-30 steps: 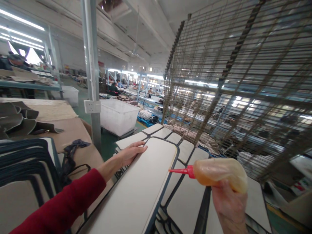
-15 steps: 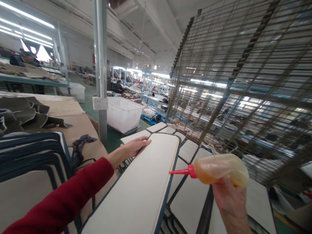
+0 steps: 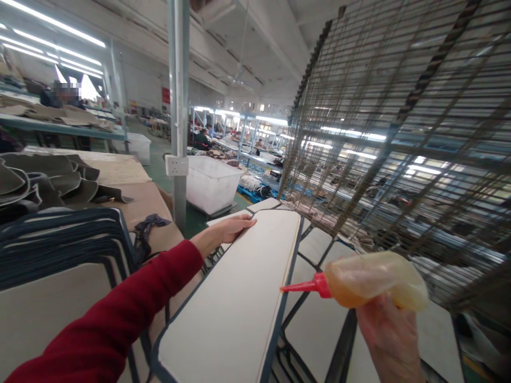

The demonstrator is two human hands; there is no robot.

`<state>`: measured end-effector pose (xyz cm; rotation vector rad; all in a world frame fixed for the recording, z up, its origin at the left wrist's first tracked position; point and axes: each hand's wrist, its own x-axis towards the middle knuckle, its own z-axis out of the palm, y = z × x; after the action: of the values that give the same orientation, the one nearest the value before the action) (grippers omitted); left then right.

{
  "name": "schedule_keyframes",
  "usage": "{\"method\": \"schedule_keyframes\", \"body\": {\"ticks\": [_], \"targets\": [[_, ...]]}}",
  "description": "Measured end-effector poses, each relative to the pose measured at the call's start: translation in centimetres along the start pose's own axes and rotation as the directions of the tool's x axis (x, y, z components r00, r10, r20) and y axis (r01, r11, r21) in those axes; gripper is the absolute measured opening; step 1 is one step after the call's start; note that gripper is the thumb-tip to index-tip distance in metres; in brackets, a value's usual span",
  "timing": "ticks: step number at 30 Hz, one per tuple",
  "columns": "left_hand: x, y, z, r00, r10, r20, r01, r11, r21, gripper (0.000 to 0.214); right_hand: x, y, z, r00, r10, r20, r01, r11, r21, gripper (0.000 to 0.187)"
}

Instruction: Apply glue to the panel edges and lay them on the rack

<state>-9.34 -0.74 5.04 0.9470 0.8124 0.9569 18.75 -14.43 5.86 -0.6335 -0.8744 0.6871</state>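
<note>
A long off-white panel with rounded corners and a dark blue edge (image 3: 235,287) slants away from me. My left hand (image 3: 236,227) grips its far left edge, thumb on the pale face and the other fingers hidden beneath. In my right hand (image 3: 387,324) lies a soft clear squeeze bottle (image 3: 375,279), tipped on its side, with amber liquid inside and a red nozzle (image 3: 303,286). The nozzle tip is at the panel's right border, where a thin yellowish line runs along the edge. Whether liquid is flowing is too small to tell.
More blue-edged panels (image 3: 315,324) lie under and right of the held one. A stack of them (image 3: 59,250) stands at left, by dark grey cut pieces (image 3: 51,175). A metal post (image 3: 179,106), white bin (image 3: 211,183) and tilted wire rack (image 3: 383,117) stand beyond. People work farther back.
The view has shifted left, so most things sit farther right. The nozzle tip has come a little nearer to me along the panel's right edge. Both hands keep their hold.
</note>
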Motion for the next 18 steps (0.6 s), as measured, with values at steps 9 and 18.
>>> {"method": "schedule_keyframes", "body": {"ticks": [9,18], "targets": [[0.1,0.8,0.6,0.998,-0.015,-0.055,0.016,1.000,0.015,0.009,-1.0,-0.6,0.0,0.999,0.051,-0.008,-0.051,0.999,0.019,0.054],[0.4,1.3,1.1,0.996,-0.020,-0.081,0.021,1.000,0.007,0.004,-1.6,-0.8,-1.5,0.995,0.092,-0.024,-0.092,0.996,-0.002,0.058]]}}
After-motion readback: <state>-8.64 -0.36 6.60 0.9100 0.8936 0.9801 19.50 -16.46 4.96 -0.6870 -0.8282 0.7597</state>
